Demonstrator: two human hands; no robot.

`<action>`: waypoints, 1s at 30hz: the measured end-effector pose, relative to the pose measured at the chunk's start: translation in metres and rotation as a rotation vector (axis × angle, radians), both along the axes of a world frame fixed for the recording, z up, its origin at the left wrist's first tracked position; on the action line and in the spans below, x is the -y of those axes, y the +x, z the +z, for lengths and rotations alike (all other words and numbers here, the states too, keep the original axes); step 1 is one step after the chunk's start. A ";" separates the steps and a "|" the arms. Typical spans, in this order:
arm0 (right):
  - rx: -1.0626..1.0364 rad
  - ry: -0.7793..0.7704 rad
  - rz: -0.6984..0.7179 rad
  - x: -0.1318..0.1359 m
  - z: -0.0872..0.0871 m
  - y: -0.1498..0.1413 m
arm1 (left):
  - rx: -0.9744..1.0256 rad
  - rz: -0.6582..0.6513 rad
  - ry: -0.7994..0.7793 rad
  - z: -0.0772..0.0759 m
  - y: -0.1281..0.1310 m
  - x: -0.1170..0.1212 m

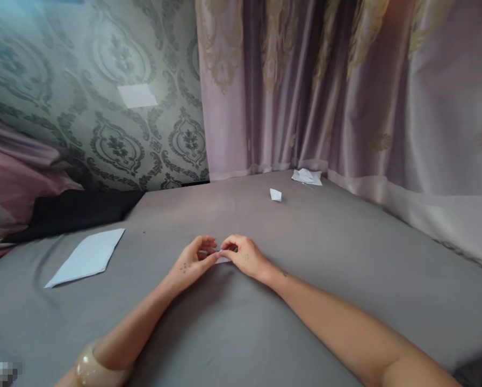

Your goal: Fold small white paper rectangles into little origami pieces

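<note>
Between my two hands is a small piece of white paper (pixel 223 260), mostly hidden by my fingers, so its folds cannot be made out. My left hand (pixel 193 257) pinches its left side, thumb tip at the paper and the other fingers curled above. My right hand (pixel 244 255) grips the paper from the right, thumb and index finger pressed together on it. Both hands meet low over the grey sheet (pixel 241 322) near the middle of the view.
A stack of white paper (pixel 88 257) lies to the left, near a black cloth (pixel 83 209). Beyond my hands sit a small folded paper (pixel 275 195) and several folded papers (pixel 306 176) by the curtain (pixel 305 97). Patterned wallpaper (pixel 120 140) rises at the back left.
</note>
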State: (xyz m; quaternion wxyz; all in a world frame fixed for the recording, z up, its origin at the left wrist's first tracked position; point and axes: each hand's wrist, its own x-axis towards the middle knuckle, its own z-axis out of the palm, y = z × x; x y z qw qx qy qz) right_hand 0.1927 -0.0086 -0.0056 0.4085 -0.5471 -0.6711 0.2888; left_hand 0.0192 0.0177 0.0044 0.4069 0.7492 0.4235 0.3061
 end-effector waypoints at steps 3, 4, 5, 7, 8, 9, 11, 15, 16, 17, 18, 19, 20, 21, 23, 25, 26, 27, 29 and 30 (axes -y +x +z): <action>-0.044 0.053 0.025 -0.002 0.004 0.009 | 0.019 -0.101 -0.104 0.008 0.009 -0.003; -0.022 0.082 0.041 -0.002 0.006 0.012 | 0.012 -0.107 -0.093 0.011 0.011 -0.004; 0.015 0.124 0.063 -0.003 0.008 0.014 | 0.012 -0.111 -0.070 0.013 0.013 -0.006; 0.101 0.216 0.146 -0.004 0.013 0.016 | 0.002 -0.160 -0.031 0.015 0.016 -0.009; 0.117 0.257 0.174 -0.004 0.015 0.016 | -0.008 -0.165 -0.020 0.016 0.017 -0.011; 0.107 0.295 0.185 -0.005 0.016 0.016 | -0.003 -0.153 -0.035 0.016 0.017 -0.012; -0.008 0.347 0.084 -0.007 0.018 0.014 | 0.079 -0.058 -0.121 0.016 0.019 -0.013; -0.330 0.250 -0.248 -0.010 0.013 0.012 | 0.544 0.217 -0.442 0.015 0.024 -0.009; -0.372 0.207 -0.276 -0.011 0.011 0.011 | 0.651 0.249 -0.508 0.015 0.025 -0.007; -0.397 0.171 -0.279 -0.011 0.009 0.010 | 0.735 0.264 -0.554 0.014 0.026 -0.006; -0.409 0.144 -0.260 -0.010 0.008 0.008 | 0.795 0.271 -0.580 0.014 0.027 -0.005; -0.413 0.126 -0.227 -0.010 0.007 0.006 | 0.836 0.270 -0.593 0.013 0.028 -0.003; -0.412 0.112 -0.191 -0.008 0.006 0.003 | 0.862 0.263 -0.601 0.012 0.029 -0.002; -0.411 0.105 -0.165 -0.007 0.006 0.000 | 0.878 0.250 -0.610 0.011 0.030 -0.001; -0.397 0.114 -0.155 -0.004 0.007 -0.005 | 0.903 0.233 -0.634 0.010 0.031 0.001; -0.370 0.134 -0.174 -0.002 0.007 -0.009 | 0.925 0.231 -0.661 0.009 0.032 0.002; -0.353 0.144 -0.183 -0.001 0.007 -0.010 | 0.932 0.230 -0.670 0.008 0.032 0.002; -0.335 0.157 -0.192 0.000 0.007 -0.010 | 0.935 0.227 -0.674 0.008 0.032 0.002; -0.299 0.185 -0.211 0.002 0.007 -0.010 | 0.924 0.210 -0.676 0.008 0.031 0.002; -0.279 0.205 -0.221 0.002 0.007 -0.010 | 0.915 0.201 -0.673 0.008 0.030 0.003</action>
